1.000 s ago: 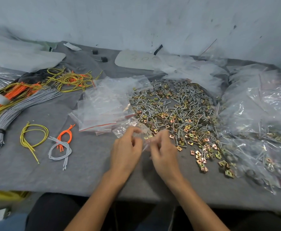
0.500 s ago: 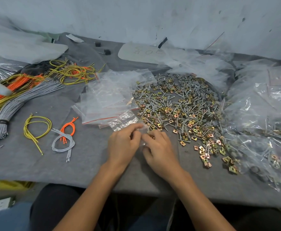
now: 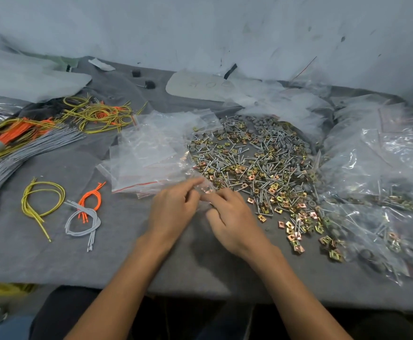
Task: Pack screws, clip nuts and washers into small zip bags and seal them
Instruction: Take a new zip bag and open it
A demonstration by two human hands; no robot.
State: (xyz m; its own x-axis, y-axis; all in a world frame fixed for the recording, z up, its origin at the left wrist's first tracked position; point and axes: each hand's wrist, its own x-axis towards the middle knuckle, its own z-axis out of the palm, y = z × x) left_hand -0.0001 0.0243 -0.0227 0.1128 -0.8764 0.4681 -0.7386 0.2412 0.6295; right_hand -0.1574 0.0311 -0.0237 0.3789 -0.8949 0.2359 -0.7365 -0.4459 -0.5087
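A small clear zip bag (image 3: 206,190) lies on the grey felt table (image 3: 53,253), pinched from both sides. My left hand (image 3: 173,209) pinches its left part with thumb and forefinger. My right hand (image 3: 232,217) pinches its right part, fingertips almost touching the left hand's. A clip nut shows inside the bag. A wide heap of screws, brass clip nuts and grey washers (image 3: 256,165) spreads just right of my hands. A stack of empty zip bags (image 3: 151,155) lies behind my left hand.
Filled, sealed bags (image 3: 381,182) pile up at the right. Bundles of grey, orange and yellow cords (image 3: 24,148) lie at the left, with three small loops (image 3: 60,207) nearer the front edge. A white wall stands behind the table.
My hands have come closer together on the small bag, moving from spread apart to fingertips nearly meeting. The view has shifted slightly.
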